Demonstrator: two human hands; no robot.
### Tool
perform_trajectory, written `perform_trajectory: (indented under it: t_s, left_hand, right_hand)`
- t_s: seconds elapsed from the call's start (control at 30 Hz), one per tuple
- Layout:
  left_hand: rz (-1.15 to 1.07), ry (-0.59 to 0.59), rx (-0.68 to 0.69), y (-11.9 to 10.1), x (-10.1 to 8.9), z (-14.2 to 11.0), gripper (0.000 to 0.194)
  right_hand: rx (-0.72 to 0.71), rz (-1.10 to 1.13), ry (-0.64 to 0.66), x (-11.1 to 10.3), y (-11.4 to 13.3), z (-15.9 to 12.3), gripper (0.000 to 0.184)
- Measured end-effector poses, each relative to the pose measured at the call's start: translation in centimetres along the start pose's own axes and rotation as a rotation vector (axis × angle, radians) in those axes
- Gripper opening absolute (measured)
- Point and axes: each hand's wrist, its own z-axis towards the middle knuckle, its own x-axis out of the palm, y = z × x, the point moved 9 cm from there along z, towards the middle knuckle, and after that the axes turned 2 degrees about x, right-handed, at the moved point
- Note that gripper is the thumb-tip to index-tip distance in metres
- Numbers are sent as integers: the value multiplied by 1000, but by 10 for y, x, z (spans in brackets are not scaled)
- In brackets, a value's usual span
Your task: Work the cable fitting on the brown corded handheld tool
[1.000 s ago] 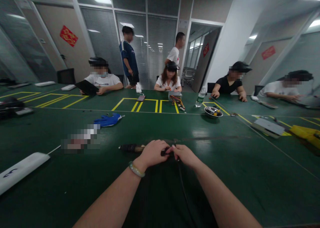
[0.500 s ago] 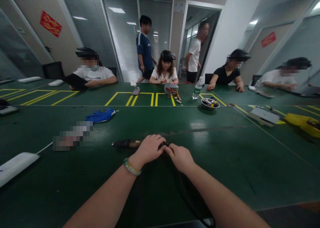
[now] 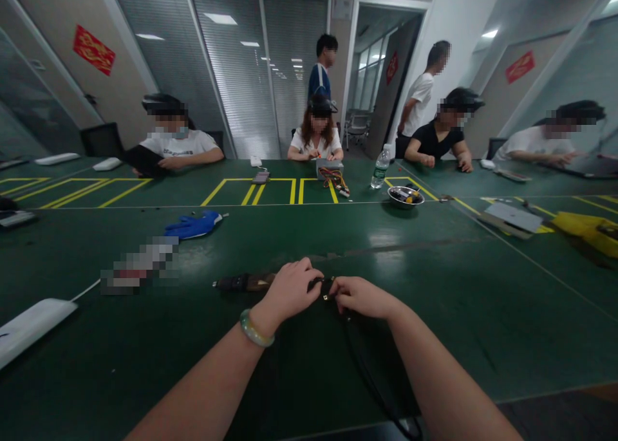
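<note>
A dark electric screwdriver (image 3: 236, 282) with a brown mid-section lies across the green table, its tip pointing left. My left hand (image 3: 292, 290), a jade-coloured bangle at its wrist, is wrapped over the rear half of the tool and hides much of it. At the tool's right end, my right hand (image 3: 362, 296) has curled fingers closed at a small black part (image 3: 329, 289). A brassy spot shows on that part; whether it is joined to the screwdriver I cannot tell. The black cable (image 3: 367, 370) runs from below my right hand toward the table's near edge.
Left of the tool lie a blue glove (image 3: 196, 225), a blurred-out object and a white power strip (image 3: 36, 328). Farther back are a water bottle (image 3: 380, 168), a metal bowl (image 3: 406, 197) of small items and a grey box with wires (image 3: 330, 169). Several people sit or walk beyond.
My right hand has shifted slightly right, its fingers now bent downward and the small black part exposed. My left hand stays on the screwdriver. Two people in the background have walked right.
</note>
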Motion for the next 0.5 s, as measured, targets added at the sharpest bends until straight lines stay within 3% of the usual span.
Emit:
perform_trajectory:
  t_s: [0.33,0.5]
  left_hand:
    - [13,76,-10,-8,-3,-7,22]
    - [-50,156,30,-8,-8,-12,37]
  right_hand:
    - [39,8,22,1,-4,-2,22]
    - [47,-12,58,2,-4,-5,23]
